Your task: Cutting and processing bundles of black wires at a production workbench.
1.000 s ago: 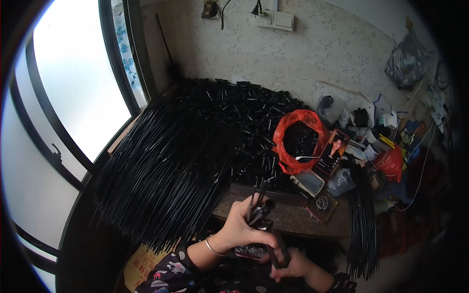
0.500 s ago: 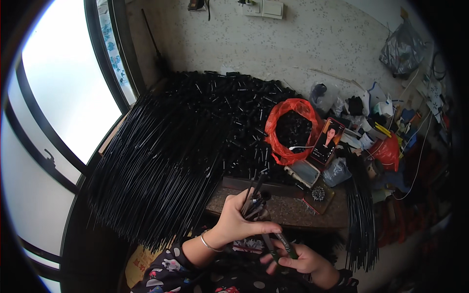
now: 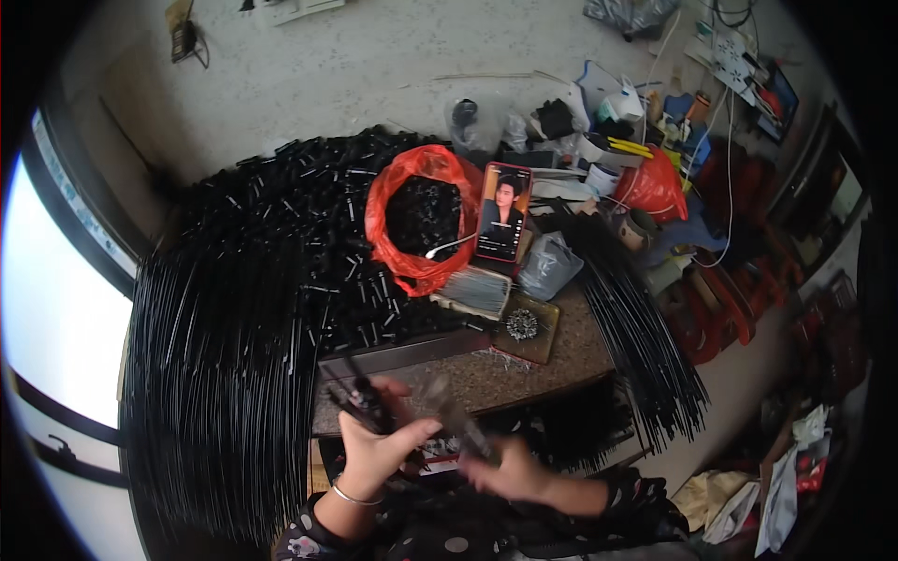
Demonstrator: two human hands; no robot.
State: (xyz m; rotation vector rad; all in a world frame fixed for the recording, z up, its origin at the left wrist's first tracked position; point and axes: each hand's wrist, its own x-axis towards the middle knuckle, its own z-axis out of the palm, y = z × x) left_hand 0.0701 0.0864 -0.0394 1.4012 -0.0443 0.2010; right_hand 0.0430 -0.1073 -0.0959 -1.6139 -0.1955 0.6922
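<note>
Above the front edge of the table, my left hand (image 3: 379,449) is closed around a small bunch of dark stick-like parts (image 3: 365,407), their black ends poking up past the fingers. My right hand (image 3: 510,475) is beside it, smeared by motion, and grips a tool that looks like pliers (image 3: 454,421). The tool's blurred greyish end is raised close to the left thumb. Whether it touches the parts in the left hand I cannot tell. Long thin black rods (image 3: 220,374) lie in a thick sheaf to the left, hanging over the table edge.
Small black tubular pieces (image 3: 271,201) are heaped behind. A red plastic bag (image 3: 382,238) holds more dark pieces. Beside it stand a lit phone (image 3: 502,220), a tray of thin pins (image 3: 475,292) and a clump of small metal bits (image 3: 522,324). More rods (image 3: 627,327) hang at right.
The whole view has swung to the right, showing more of the floor there. My right hand has brought the tool up from below the left hand to beside its thumb.
</note>
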